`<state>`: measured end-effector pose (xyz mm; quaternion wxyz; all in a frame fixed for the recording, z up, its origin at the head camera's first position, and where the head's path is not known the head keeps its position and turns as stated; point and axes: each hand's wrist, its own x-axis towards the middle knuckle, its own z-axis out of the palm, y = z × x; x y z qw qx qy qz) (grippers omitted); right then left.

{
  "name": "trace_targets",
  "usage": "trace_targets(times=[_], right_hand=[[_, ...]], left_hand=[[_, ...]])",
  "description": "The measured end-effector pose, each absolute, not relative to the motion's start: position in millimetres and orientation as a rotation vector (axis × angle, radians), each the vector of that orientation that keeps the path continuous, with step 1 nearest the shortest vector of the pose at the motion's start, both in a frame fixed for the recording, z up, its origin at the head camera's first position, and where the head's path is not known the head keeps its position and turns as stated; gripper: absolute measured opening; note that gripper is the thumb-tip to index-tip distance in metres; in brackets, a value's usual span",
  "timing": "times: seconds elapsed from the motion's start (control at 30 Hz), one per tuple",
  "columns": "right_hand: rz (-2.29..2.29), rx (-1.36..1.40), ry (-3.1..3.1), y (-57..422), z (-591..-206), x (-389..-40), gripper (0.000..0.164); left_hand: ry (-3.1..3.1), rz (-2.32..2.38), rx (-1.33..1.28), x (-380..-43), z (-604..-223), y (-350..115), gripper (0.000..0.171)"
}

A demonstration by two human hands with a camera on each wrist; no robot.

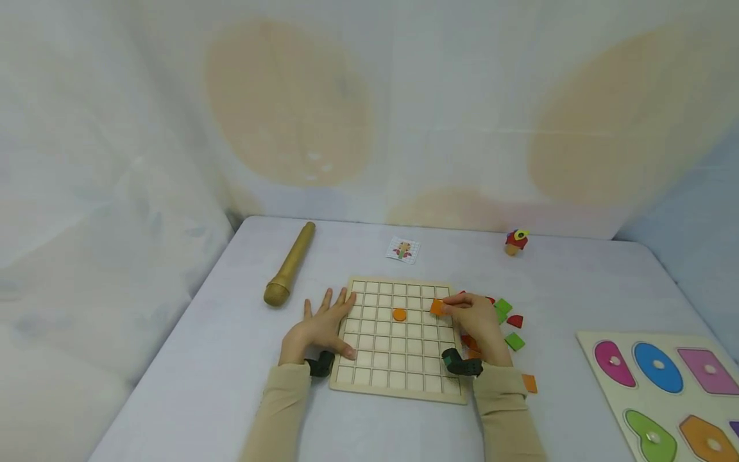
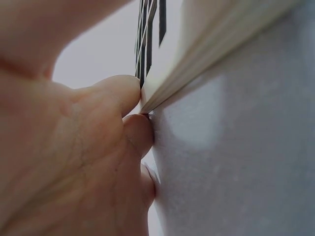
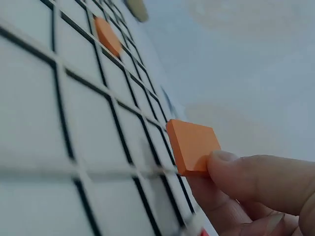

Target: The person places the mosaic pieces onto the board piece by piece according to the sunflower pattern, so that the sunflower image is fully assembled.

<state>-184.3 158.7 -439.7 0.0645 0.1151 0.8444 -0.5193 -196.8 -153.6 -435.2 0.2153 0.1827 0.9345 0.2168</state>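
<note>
A wooden grid board (image 1: 375,389) lies flat on the table with an orange round piece (image 1: 399,314) in its upper part. My left hand (image 1: 323,326) rests at the board's left edge, fingers spread, the thumb over its cells. In the left wrist view, fingertips (image 2: 139,135) touch the board's side. Between thumb and fingers my right hand (image 1: 476,321) pinches an orange square tile (image 3: 193,146) by one side, above the board's upper right cells. In the right wrist view the tile is tilted, with the round piece (image 3: 107,37) farther off on the grid.
Red, green and orange pieces (image 1: 514,341) lie scattered right of the board, partly hidden by the right hand. Behind it are a small pattern card (image 1: 403,250) and a parrot-like figure (image 1: 516,242). A gold microphone (image 1: 289,264) lies left, a shape puzzle board (image 1: 652,385) right.
</note>
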Motion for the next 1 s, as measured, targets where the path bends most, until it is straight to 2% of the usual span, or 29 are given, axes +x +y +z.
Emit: trace_targets(times=[0.3,0.67,0.77,1.0], right_hand=[[-1.463,0.265,2.660,119,-442,-185,0.015],[-1.246,0.227,2.792,110,-444,-183,0.011],[-1.356,0.161,2.766,116,-445,-184,0.015],[-1.624,0.014,2.554,160,-442,-178,0.039]], left_hand=[[2.582,0.615,0.512,-194,-435,-154,0.127],[2.586,0.595,0.529,-197,-434,-150,0.126],[2.591,0.586,0.522,-197,-434,-150,0.125],[2.585,0.611,0.498,-195,-434,-153,0.125]])
